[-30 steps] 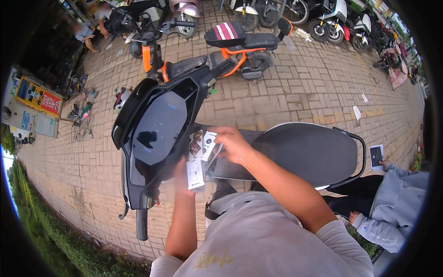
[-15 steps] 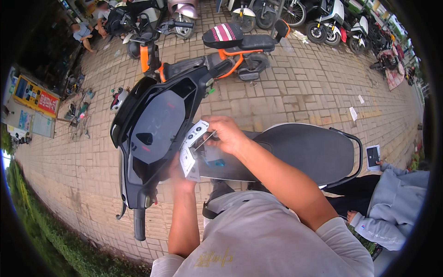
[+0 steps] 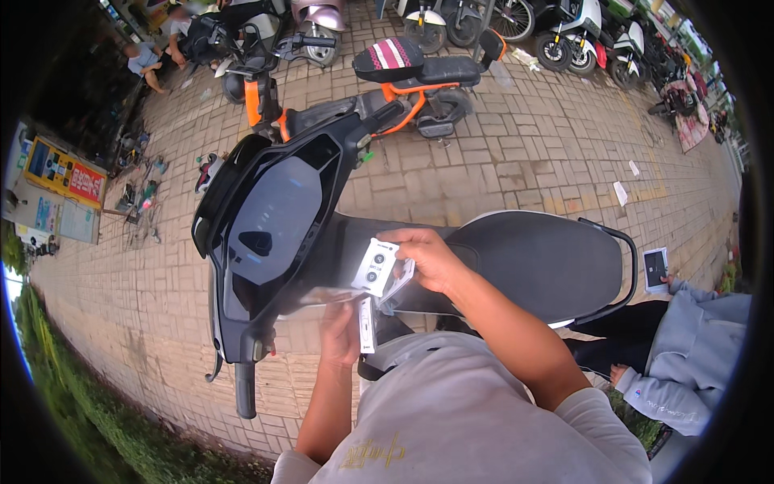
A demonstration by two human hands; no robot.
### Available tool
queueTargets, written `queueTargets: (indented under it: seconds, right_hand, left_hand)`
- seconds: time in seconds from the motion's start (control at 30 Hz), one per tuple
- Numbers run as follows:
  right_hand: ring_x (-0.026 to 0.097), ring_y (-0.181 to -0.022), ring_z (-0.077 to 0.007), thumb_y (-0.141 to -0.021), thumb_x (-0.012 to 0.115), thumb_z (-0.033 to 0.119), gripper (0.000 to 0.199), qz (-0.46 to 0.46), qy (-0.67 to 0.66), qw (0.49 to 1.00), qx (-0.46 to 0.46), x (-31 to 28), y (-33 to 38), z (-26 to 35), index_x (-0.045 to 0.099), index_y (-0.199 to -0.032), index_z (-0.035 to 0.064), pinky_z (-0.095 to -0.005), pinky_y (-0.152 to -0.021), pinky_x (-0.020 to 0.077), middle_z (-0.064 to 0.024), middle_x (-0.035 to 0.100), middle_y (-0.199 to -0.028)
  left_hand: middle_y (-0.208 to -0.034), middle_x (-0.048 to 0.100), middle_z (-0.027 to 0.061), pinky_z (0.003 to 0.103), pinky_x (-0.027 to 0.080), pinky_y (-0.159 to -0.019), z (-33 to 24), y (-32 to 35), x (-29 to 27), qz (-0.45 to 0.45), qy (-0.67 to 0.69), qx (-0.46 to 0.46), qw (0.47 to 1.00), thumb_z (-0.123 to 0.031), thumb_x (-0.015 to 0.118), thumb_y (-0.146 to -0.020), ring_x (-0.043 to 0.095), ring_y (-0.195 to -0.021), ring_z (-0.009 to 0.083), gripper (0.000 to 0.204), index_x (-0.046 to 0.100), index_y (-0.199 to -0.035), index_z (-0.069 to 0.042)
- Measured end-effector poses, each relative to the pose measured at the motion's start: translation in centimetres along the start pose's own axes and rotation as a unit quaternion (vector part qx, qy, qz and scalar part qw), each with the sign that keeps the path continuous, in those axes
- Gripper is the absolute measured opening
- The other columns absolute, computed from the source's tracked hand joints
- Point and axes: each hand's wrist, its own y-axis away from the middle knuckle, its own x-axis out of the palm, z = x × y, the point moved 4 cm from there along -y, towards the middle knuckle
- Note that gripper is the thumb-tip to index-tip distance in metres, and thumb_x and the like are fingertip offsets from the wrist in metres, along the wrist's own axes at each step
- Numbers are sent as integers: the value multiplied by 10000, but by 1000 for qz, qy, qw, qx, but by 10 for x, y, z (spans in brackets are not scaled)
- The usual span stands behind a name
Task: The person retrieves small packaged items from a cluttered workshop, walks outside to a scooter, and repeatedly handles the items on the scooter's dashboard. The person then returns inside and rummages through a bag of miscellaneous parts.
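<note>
While poised above black scooter [image 3: 274, 234] seat: right hand [image 3: 431, 258] grip pinched on white card [image 3: 376, 267]; left hand [image 3: 340, 335] grip closed on clear bag [image 3: 339, 294] just below.

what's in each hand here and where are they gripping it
The right hand pinches the small white card with two dark round buttons by its right edge. The left hand holds a clear plastic wrapper with a narrow white strip at its lower end.

Small white card [image 3: 376, 267] with two dark round buttons, tilted, pinched at its right edge, raised above black scooter bodywork. Below it, narrow white strip [image 3: 367, 324] held upright beside a clear plastic sleeve [image 3: 326, 295] lying almost flat, edge-on.
</note>
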Motion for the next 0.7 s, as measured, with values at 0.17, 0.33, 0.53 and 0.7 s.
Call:
queueTargets:
  seconds: [0.17,0.33,0.53,0.7]
  right_hand:
    - [570,-623,-148,-749,488,-48,350,-8,83,996,-16,-1,14,12,603,-1076,-97,-257,-521,461,-136,641,-914]
    - [571,-619,-146,-764,492,-39,325,37,105,993,-28,7,7,13,614,-1060,-94,-255,-518,458,-134,642,-904]
    - [562,-633,-155,-763,484,-51,479,26,36,999,4,18,-4,17,482,-1241,-76,-265,-527,461,-193,632,-1014]
    - [549,-699,-148,-785,502,-48,387,-21,-49,998,16,10,-43,4,517,-1171,-26,-323,-598,458,-189,626,-1048]
  left_hand:
    - [-1160,545,100,404,449,-858,-1,-4,-8,137,11,-39,990,-156,632,-800,538,-1046,257,232,576,-1004,-59]
    - [-1026,599,98,368,470,-774,-6,-24,11,3,-172,-123,977,-226,642,-835,575,-925,206,273,575,-1006,-23]
    - [-761,591,39,381,480,-757,-13,-28,15,-157,0,-116,981,-233,596,-889,591,-780,185,167,585,-943,-75]
    - [-900,622,40,419,422,-906,-29,-64,8,-100,122,-82,984,-229,541,-918,578,-946,215,166,573,-987,-81]
